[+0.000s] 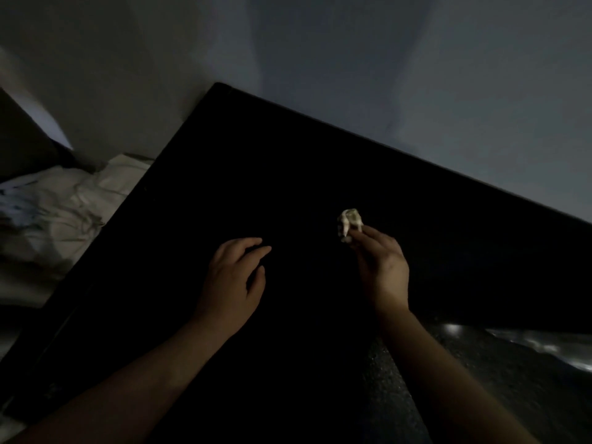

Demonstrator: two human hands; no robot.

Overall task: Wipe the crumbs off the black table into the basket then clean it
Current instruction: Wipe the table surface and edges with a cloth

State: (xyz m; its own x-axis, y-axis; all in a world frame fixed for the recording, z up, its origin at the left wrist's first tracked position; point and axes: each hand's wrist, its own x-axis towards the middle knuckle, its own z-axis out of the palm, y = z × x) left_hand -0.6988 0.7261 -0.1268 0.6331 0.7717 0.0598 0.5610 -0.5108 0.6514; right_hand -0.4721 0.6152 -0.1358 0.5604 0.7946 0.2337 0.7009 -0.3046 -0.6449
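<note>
The black table [288, 161] fills the middle of the dim head view, tilted, its far edge against a pale wall. My right hand [382, 267] is over the table's right half and pinches a small crumpled whitish wad [349, 224] at its fingertips. My left hand [234, 277] hovers over or rests on the table's middle, fingers curled and apart, holding nothing. Crumbs cannot be made out on the dark surface. No basket is in view.
Crumpled white fabric or bedding [57, 216] lies off the table's left edge. A dark speckled floor [480, 379] shows below the table's near right edge. The pale wall [416, 75] runs behind the table.
</note>
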